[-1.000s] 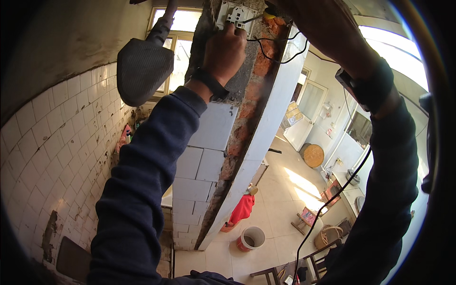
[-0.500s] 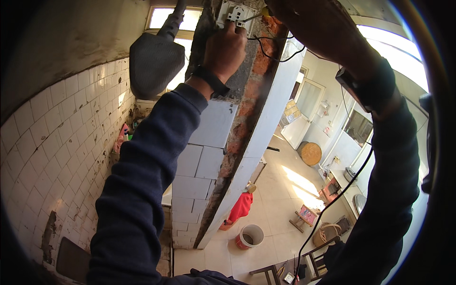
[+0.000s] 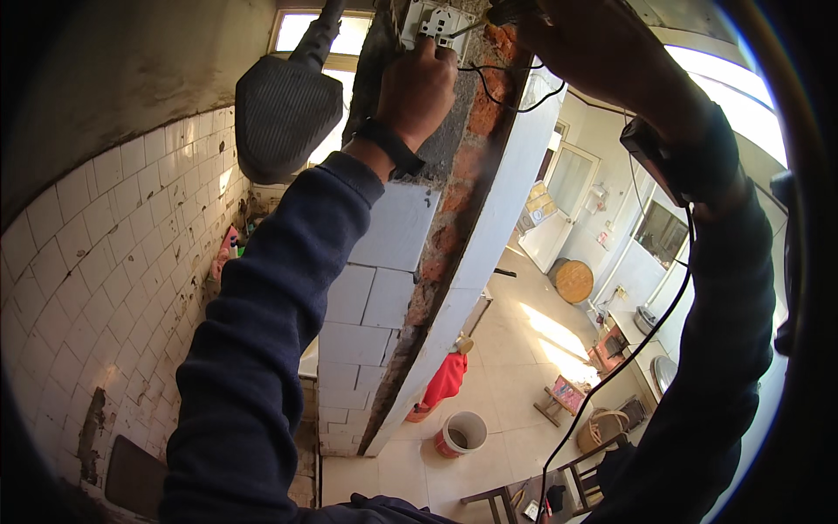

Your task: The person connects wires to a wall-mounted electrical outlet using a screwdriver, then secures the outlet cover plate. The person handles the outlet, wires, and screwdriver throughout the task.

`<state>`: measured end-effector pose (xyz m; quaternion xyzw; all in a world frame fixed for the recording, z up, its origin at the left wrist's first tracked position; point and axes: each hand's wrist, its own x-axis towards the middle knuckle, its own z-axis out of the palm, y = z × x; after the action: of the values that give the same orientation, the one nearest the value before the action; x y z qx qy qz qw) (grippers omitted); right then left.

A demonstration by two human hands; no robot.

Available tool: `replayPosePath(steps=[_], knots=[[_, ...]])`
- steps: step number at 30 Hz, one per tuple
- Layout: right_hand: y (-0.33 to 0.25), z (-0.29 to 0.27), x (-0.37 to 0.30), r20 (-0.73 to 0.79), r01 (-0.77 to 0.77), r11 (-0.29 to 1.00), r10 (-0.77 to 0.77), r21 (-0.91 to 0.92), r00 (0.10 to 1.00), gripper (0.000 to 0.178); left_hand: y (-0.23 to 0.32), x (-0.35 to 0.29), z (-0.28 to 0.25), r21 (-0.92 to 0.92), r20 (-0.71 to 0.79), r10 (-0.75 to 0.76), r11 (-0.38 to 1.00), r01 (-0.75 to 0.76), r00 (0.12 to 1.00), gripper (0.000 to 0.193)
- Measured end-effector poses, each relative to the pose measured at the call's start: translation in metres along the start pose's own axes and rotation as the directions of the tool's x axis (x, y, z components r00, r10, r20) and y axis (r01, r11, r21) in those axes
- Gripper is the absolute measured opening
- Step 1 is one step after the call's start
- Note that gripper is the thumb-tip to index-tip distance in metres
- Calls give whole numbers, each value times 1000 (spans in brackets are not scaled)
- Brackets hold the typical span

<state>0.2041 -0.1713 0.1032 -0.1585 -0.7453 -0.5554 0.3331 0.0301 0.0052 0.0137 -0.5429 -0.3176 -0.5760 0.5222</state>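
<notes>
L hand (image 3: 417,92): grip narrow, fingers pinched at lower edge of white socket unit (image 3: 435,19), which sits top ctr on a rough pillar, near frame edge. Screwdriver (image 3: 464,31), thin shaft, comes in at socket's R side; tip contact can't be confirmed. R hand (image 3: 557,33) grip looks closed round its handle, partly cut off by top edge. Progress, judging by looks: socket is up at the wall, innards exposed, no outer cover seen on; approx midway. Thin dk wire (image 3: 522,110) loops loose just R of it, not tucked away; whether any screw is tight, can't tell. Surface/room, L to R: grimy white tiled wall (image 3: 113,253) w/ chips and stains; dk ribbed pad (image 3: 288,118) hangs in front of a bright window (image 3: 325,33); pillar has bare cement up top, white tiles (image 3: 394,227) below, then exposed red brick (image 3: 449,203) and a white vert. strip (image 3: 489,223). Beyond: red cloth (image 3: 447,381), bucket (image 3: 461,434) on pale tiled floor (image 3: 397,479), white door (image 3: 572,201) ajar, round wooden disc (image 3: 573,281) near it, small stool (image 3: 563,397), wicker basket (image 3: 602,428), worktop (image 3: 630,360) w/ pots far R. Sun patches on floor; blk cable (image 3: 602,377) runs down by R sleeve.
</notes>
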Motion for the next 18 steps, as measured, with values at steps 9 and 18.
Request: replayPosePath(steps=[9, 18], knots=[[-2, -8, 2, 217, -132, 988, 146, -79, 965, 23, 0, 0, 1, 11, -29, 9, 1000, -8, 1000, 5], [13, 3, 15, 214, -86, 964, 142, -252, 966, 19, -1, 0, 2, -2, -22, 2, 1000, -2, 1000, 9]])
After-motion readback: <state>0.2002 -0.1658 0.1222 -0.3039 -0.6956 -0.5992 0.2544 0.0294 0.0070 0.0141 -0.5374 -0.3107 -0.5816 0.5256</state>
